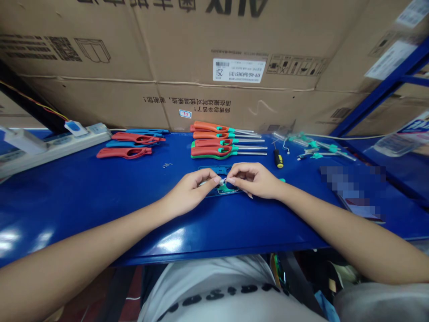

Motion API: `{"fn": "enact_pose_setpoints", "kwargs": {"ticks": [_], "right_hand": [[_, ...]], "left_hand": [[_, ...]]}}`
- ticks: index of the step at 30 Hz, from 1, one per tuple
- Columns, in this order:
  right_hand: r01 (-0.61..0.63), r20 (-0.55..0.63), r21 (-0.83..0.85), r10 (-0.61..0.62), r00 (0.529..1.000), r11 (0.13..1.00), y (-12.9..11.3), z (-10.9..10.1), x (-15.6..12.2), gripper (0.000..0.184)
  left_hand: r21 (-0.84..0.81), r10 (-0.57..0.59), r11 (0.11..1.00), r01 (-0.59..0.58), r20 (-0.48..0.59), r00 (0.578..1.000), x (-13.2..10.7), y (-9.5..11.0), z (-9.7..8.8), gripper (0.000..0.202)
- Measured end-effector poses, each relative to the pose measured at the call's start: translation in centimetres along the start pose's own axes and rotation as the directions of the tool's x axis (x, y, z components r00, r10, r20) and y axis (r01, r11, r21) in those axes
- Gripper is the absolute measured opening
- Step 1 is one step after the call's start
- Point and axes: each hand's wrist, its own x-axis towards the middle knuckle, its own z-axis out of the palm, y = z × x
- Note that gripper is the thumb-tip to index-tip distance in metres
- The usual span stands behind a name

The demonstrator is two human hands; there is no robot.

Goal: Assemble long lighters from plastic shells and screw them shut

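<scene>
Cardboard cartons [201, 58] form the back wall of my view, printed text upside down, one white barcode label [239, 70] near centre. In front of them lies a glossy blue bench [100, 197].

Items logged on the bench:

- Stack of finished lighters [219, 145], orange handles with green trim and metal stems pointing right, at rear centre.
- Loose handle shells [132, 143], red and blue, at rear left, well apart from my hands.
- White power strip [50, 145] at far left, a plug [76, 128] seated in it.
- Small screwdriver [278, 158], black and yellow grip, just right of the stack.
- Scatter of green-tipped metal stems [318, 147] and clear bags at rear right.
- Blurred patch on the right; contents cannot be told.

Hands:

- My left hand [191, 190] is pinched shut, thumb and forefinger closed on a small white part [222, 180].
- My right hand [256, 179] meets it fingertip to fingertip, also pinched on that same white part; how much of it each hand holds I cannot tell, since it is tiny and mostly covered.
- Both hands hover just over a blue lighter shell [221, 172] lying open on the bench at centre, a green piece [228, 190] showing in it below the fingers. Whether the white part touches the shell I cannot tell.

Both forearms rest low along the front edge of the bench.
</scene>
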Motion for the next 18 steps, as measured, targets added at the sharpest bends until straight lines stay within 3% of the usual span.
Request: {"fn": "enact_pose_setpoints", "kwargs": {"ticks": [18], "right_hand": [[0.001,0.001,0.021,-0.001,1.000,1.000,0.19,0.13,0.10,0.029]], "left_hand": [[0.029,-0.008,1.000,0.008,0.017,1.000,0.11,-0.45,0.27,0.036]]}}
